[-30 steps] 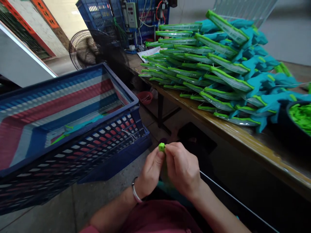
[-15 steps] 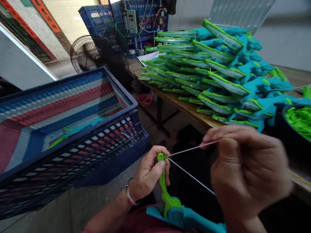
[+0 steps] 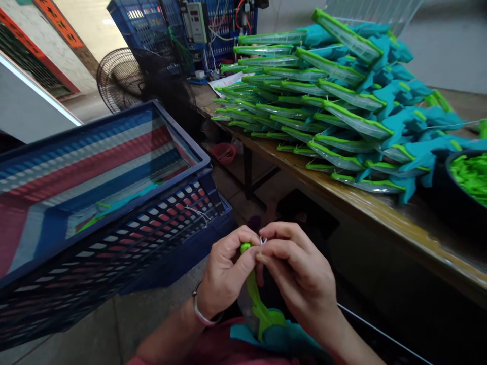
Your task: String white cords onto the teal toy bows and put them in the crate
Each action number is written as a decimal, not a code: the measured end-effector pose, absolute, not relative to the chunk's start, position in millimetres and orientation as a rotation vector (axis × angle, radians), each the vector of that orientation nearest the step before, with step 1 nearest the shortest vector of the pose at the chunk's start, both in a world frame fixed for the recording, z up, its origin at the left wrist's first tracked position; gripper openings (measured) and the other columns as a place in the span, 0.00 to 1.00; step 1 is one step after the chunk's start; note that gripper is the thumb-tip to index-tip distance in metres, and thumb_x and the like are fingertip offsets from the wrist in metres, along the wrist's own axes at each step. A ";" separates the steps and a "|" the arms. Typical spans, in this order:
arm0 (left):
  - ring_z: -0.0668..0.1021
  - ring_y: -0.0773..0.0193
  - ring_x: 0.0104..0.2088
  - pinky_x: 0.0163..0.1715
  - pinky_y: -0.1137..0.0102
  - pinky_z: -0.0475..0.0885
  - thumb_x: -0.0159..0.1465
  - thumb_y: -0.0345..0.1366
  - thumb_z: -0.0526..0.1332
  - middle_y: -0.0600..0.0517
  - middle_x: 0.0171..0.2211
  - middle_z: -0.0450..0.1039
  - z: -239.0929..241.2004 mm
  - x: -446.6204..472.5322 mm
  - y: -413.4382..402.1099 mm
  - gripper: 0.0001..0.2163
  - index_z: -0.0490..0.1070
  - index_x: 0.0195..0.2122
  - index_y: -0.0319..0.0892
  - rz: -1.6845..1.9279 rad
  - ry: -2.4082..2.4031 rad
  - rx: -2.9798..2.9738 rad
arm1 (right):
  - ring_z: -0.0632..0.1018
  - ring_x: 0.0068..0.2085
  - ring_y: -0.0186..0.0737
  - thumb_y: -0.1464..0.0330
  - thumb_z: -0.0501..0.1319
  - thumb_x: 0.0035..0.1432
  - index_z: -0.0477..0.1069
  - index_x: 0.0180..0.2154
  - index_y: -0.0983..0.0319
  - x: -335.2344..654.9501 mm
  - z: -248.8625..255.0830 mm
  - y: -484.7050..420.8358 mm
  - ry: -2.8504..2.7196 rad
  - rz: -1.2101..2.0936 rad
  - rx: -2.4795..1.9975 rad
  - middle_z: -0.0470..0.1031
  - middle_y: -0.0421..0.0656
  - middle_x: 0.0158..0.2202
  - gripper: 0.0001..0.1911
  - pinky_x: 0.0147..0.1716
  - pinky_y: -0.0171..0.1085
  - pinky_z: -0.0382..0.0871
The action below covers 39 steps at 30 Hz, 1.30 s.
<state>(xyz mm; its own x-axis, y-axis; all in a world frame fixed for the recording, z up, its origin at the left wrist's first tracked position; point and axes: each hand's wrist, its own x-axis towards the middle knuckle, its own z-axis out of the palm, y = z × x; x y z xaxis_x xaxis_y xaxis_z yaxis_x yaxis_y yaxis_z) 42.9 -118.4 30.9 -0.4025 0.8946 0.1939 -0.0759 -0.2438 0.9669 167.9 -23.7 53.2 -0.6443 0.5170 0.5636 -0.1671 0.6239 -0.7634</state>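
My left hand (image 3: 230,266) is closed round the tip of a bright green plastic arm (image 3: 255,299), which runs down to a teal body (image 3: 274,337) near my lap. What the whole object is I cannot tell; it resembles the pieces piled on the table. My right hand (image 3: 300,268) is beside the left, its fingertips pinching a white string (image 3: 263,240) in a small loop at the green tip. More of the string trails below my right forearm toward the lower right.
A blue plastic crate (image 3: 205,165) lined with striped cloth stands at left, a few green and teal pieces inside. On the wooden table (image 3: 380,213) lies a large pile of green and teal pieces (image 3: 323,101). A dark tub (image 3: 452,177) of green parts and a fan (image 3: 122,78) are nearby.
My right hand has come down and left from pulling the string taut, and now meets my left hand at the green tip. The string there has become a small loop.
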 end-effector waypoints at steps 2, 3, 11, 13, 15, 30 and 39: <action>0.74 0.73 0.25 0.23 0.76 0.70 0.71 0.34 0.59 0.55 0.36 0.68 29.4 43.6 -117.0 0.05 0.73 0.39 0.43 1.736 1.258 1.050 | 0.77 0.38 0.32 0.74 0.64 0.64 0.75 0.38 0.59 164.3 52.3 -21.8 -1.917 1.292 -0.339 0.71 0.41 0.40 0.05 0.33 0.31 0.75; 0.75 0.73 0.25 0.23 0.76 0.71 0.71 0.34 0.59 0.54 0.36 0.68 28.7 43.9 -116.6 0.05 0.73 0.40 0.43 1.735 1.250 1.045 | 0.77 0.34 0.31 0.73 0.65 0.63 0.75 0.36 0.59 162.5 52.4 -20.7 -1.831 1.459 -0.374 0.70 0.39 0.38 0.04 0.29 0.30 0.74; 0.76 0.72 0.24 0.22 0.75 0.70 0.72 0.35 0.58 0.53 0.37 0.67 18.5 43.4 -116.5 0.06 0.74 0.41 0.41 1.772 1.107 0.967 | 0.78 0.21 0.35 0.69 0.73 0.53 0.68 0.30 0.61 154.7 50.6 -14.5 -1.266 2.290 -0.482 0.71 0.34 0.28 0.13 0.21 0.33 0.75; 0.76 0.72 0.24 0.22 0.75 0.71 0.72 0.36 0.58 0.52 0.37 0.67 14.9 42.7 -115.4 0.07 0.74 0.41 0.41 1.784 1.056 0.942 | 0.78 0.21 0.35 0.69 0.73 0.54 0.68 0.29 0.61 153.7 48.6 -13.9 -1.242 2.309 -0.465 0.72 0.35 0.26 0.14 0.21 0.33 0.75; 0.75 0.73 0.24 0.22 0.75 0.71 0.72 0.37 0.58 0.52 0.37 0.67 11.8 42.3 -114.0 0.07 0.74 0.41 0.41 1.803 1.017 0.923 | 0.78 0.20 0.35 0.69 0.73 0.54 0.67 0.29 0.61 152.9 47.3 -13.8 -1.241 2.296 -0.457 0.73 0.35 0.25 0.14 0.21 0.33 0.76; 0.72 0.75 0.20 0.17 0.77 0.67 0.69 0.38 0.62 0.54 0.34 0.67 8.2 38.2 -106.2 0.08 0.72 0.34 0.40 1.762 1.064 0.715 | 0.79 0.41 0.34 0.76 0.60 0.67 0.73 0.39 0.61 163.5 44.0 -3.2 -1.985 1.377 -0.300 0.74 0.43 0.42 0.06 0.38 0.32 0.76; 0.71 0.73 0.19 0.17 0.76 0.67 0.66 0.38 0.66 0.56 0.28 0.68 8.9 39.4 -103.0 0.09 0.73 0.32 0.40 1.724 1.176 0.640 | 0.71 0.36 0.33 0.79 0.54 0.69 0.67 0.38 0.62 159.8 44.0 -4.4 -2.128 1.074 -0.307 0.69 0.42 0.35 0.08 0.35 0.34 0.67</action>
<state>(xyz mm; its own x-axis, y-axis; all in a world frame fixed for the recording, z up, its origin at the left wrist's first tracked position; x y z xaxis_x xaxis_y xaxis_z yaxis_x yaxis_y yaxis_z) 39.4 -103.0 8.9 -0.4388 0.8953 -0.0767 -0.3981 -0.1171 0.9098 159.8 -4.4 44.0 -0.7111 0.4979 0.4965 -0.1040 0.6239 -0.7746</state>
